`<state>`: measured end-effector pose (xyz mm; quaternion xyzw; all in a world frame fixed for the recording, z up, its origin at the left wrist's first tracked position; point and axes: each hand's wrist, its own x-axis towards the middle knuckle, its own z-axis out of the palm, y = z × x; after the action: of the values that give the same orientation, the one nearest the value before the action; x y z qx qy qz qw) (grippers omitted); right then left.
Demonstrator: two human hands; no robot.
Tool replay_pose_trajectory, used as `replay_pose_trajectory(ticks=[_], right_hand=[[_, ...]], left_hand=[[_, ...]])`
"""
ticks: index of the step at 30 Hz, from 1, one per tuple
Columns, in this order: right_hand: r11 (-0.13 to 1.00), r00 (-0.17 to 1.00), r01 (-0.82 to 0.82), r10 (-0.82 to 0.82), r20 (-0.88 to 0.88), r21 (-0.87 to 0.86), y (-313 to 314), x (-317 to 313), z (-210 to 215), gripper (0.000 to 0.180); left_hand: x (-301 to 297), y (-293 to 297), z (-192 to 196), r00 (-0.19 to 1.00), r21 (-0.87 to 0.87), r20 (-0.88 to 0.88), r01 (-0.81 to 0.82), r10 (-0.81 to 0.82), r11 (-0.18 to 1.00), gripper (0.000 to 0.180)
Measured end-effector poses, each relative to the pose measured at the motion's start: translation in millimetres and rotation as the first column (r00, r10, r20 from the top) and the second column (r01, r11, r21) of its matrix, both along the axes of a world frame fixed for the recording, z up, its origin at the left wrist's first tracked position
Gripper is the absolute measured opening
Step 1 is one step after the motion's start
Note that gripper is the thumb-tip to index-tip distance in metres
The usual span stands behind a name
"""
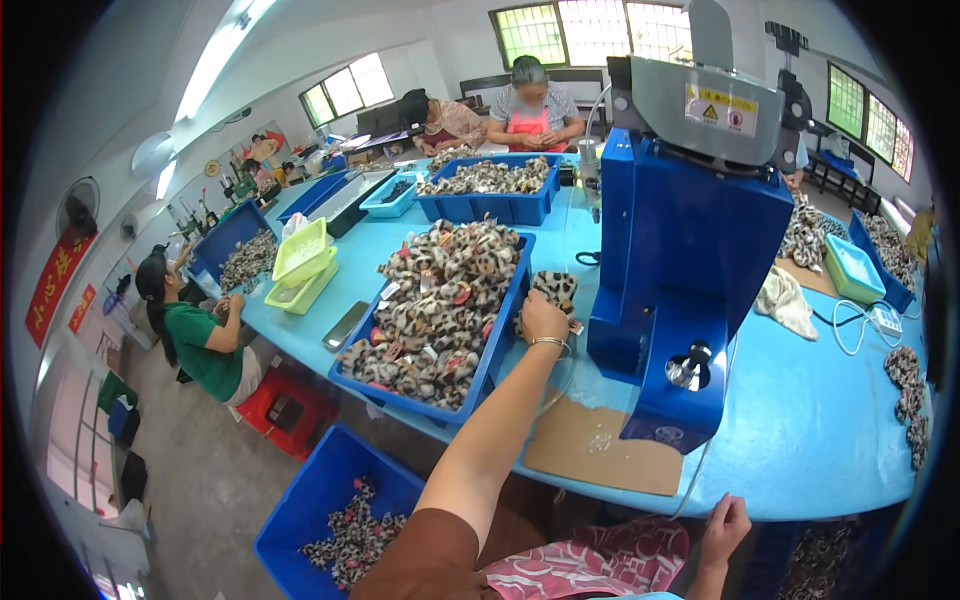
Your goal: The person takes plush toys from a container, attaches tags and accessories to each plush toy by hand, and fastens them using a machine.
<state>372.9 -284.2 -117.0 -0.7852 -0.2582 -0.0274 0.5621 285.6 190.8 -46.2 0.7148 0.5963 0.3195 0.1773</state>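
My left hand, a bracelet at its wrist, reaches forward between the big blue bin and the blue press machine. Its fingers are closed on a small black-and-cream spotted plush piece; part of the piece is hidden behind the hand. Beside it, the blue bin is heaped with spotted plush pieces, some with pink or white tags. My right hand is at the table's front edge, right of the machine's base, with its fingers curled in. Whatever it may hold is hidden.
Brown cardboard lies under the machine's front. A phone, yellow-green baskets and scissors are on the blue table. Another blue bin sits low at left. Co-workers sit left and at the far side.
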Motion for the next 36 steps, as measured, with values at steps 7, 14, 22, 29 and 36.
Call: replay_pose_trajectory(ticks=[7, 14, 22, 29, 36], right_hand=[[0.998, 0.999, -0.045, 0.044, 0.016, 0.042, 0.1, -27.8, 32.9, 0.03], [0.877, 0.882, -0.452, 0.467, -0.063, 0.164, 40.1, -129.1, 65.5, 0.008], [0.661, 0.589, -0.717, 0.744, -0.316, 0.219, 68.7, -194.2, 128.1, 0.019], [0.74, 0.739, -0.673, 0.672, -0.047, -0.013, 72.6, -210.1, 104.3, 0.01], [0.476, 0.28, -0.668, 0.873, 0.399, -0.573, 48.7, -195.7, 100.8, 0.012]], left_hand=[[-107.5, -103.6, 17.1, 0.529, -0.107, 0.839, 0.389, -0.127, 0.915, 0.018], [-214.9, -228.1, 12.0, -0.27, 0.306, 0.705, 0.95, 0.656, 0.062, 0.034], [-247.6, -282.8, -8.9, -0.142, 0.107, 0.977, 0.972, 0.161, 0.207, 0.036], [-251.7, -297.1, -48.8, 0.359, 0.198, 0.67, 0.758, -0.65, 0.622, 0.038], [-259.5, -293.7, 37.3, 0.122, 0.035, 0.675, 0.98, -0.727, 0.197, 0.08]])
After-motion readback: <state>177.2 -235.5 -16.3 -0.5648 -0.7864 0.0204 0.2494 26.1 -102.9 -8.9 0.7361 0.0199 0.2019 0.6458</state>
